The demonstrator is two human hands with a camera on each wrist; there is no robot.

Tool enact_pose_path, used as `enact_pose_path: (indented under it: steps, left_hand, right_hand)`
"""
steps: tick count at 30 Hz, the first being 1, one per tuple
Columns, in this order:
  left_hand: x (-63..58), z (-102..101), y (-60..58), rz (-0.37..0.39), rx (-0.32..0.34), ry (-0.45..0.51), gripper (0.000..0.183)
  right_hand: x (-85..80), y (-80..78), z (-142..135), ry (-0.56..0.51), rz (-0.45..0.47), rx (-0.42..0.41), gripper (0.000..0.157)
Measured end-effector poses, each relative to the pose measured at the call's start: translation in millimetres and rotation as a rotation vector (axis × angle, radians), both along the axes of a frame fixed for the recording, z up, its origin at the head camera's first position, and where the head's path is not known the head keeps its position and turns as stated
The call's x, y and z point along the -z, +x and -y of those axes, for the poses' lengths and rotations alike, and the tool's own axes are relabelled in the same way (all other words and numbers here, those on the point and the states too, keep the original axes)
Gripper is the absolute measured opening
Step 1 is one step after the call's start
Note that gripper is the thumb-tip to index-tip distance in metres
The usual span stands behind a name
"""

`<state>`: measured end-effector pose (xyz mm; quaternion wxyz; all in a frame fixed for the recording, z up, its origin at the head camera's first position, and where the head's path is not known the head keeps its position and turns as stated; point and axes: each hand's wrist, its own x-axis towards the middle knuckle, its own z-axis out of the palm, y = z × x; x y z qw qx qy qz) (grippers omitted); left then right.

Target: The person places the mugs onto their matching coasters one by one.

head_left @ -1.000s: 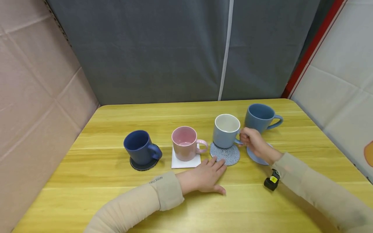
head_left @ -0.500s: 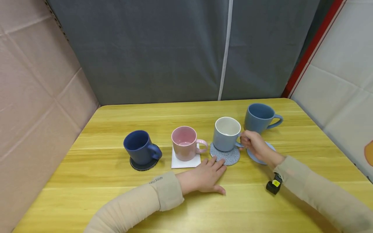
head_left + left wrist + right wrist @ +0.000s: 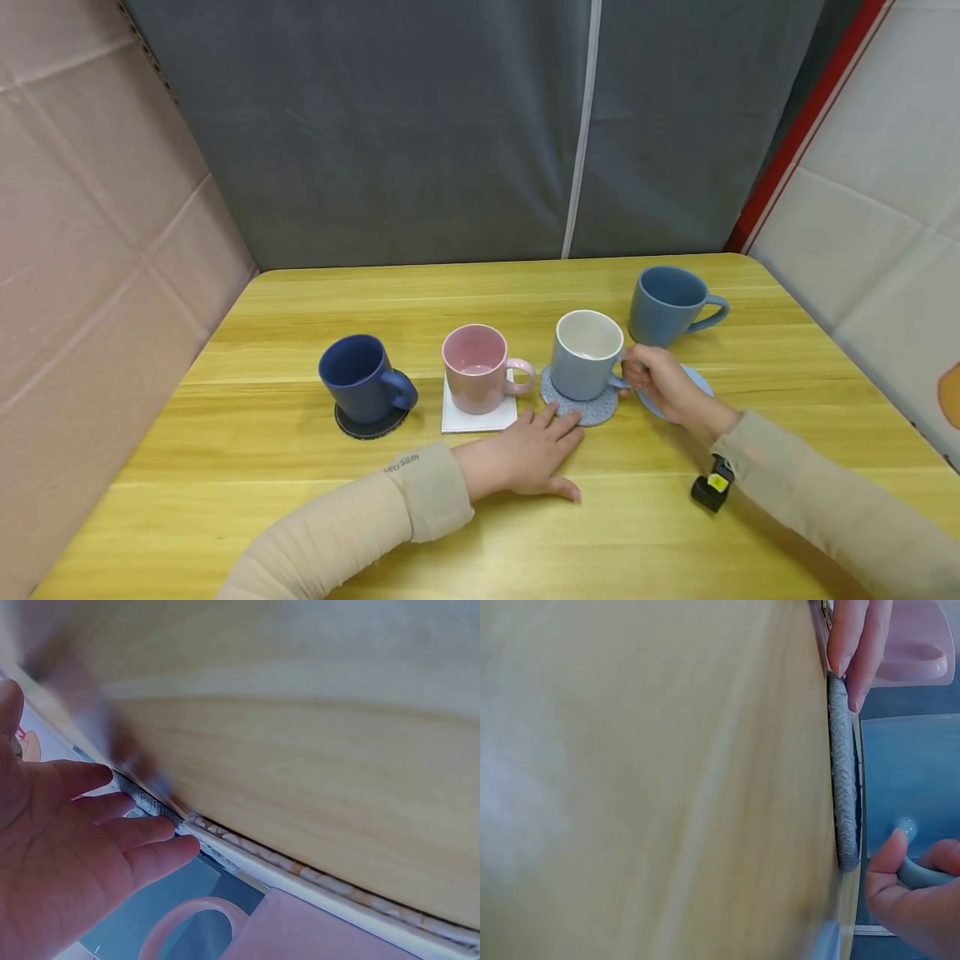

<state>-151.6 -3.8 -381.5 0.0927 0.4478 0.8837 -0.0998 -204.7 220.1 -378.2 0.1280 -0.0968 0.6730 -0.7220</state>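
Note:
A light blue mug (image 3: pixel 586 367) with a white inside stands upright over the round grey woven coaster (image 3: pixel 600 411); in the right wrist view its base is close to the coaster (image 3: pixel 843 772), and I cannot tell whether they touch. My right hand (image 3: pixel 667 383) grips the mug's handle (image 3: pixel 919 874), thumb on top. My left hand (image 3: pixel 536 457) lies palm down on the table with fingers spread, fingertips at the coaster's near edge. Just left of the coaster, a pink mug (image 3: pixel 474 379) sits on a white square coaster (image 3: pixel 480 422).
A dark blue mug (image 3: pixel 358 383) stands on a black round coaster (image 3: pixel 371 430) at the left. Behind my right hand is a grey-blue mug (image 3: pixel 663 310) on the bare wooden table (image 3: pixel 420 300). A light blue round coaster (image 3: pixel 696 381) lies partly under that hand.
My right hand has brought the light blue mug toward me and slightly right, further over the grey coaster. The left hand and the other mugs have stayed put.

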Motion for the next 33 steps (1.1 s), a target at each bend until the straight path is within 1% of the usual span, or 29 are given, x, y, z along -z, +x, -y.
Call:
enact_pose_path:
  steps: [8,14,19,27,33]
  left_hand:
    - [0.1,-0.4,-0.2,-0.003,0.008,-0.006,0.08]
    - [0.1,-0.5,0.3,0.017,0.003,0.003,0.078]
    - [-0.2,-0.6,0.4,0.023,0.002,-0.003,0.077]
    - [-2.9,-0.3,0.6,0.044,-0.008,0.002,0.077]
    - [-2.5,-0.5,-0.3,0.041,-0.016,-0.011,0.08]
  right_hand:
    - [2.8,2.7,-0.6,0.038,0.002,-0.007,0.035]
    - [5.5,3.7,-1.0,0.059,-0.003,-0.016,0.035]
    - [5.9,5.3,-1.0,0.063,-0.012,-0.025,0.034]
    - [4.6,7.6,-1.0,0.067,-0.002,-0.047,0.034]
    - [2.6,6.3,-1.8,0.124,0.009,-0.067,0.032]
